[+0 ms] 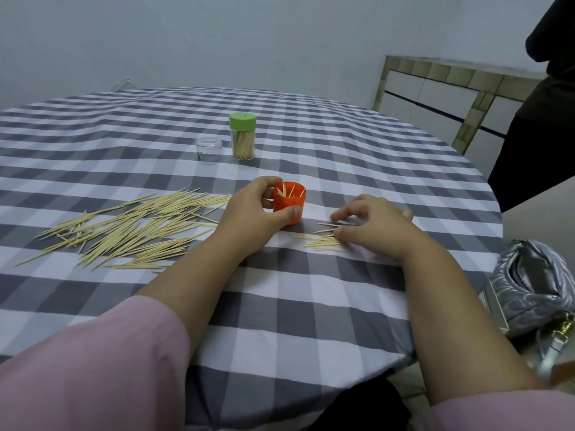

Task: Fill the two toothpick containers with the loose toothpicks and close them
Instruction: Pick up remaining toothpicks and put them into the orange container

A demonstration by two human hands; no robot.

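My left hand (249, 209) grips an orange toothpick container (291, 202) standing open-topped on the checked tablecloth, with a few toothpicks leaning inside it. Just right of it my right hand (373, 225) hovers over a small pile of toothpicks (323, 242), its fingers bent, thumb and forefinger apart, fingertips touching the sticks. A large spread of loose toothpicks (130, 228) lies to the left of my left hand. Farther back stands a clear container with a green lid (242, 136), shut and full of toothpicks. A short clear plastic piece (209, 148) sits beside it.
The round table (342, 306) is covered by a grey-and-white checked cloth. A silver quilted bag (535, 284) sits off the right edge. A person in dark clothes (547, 104) stands at the far right by a tiled counter (435, 88).
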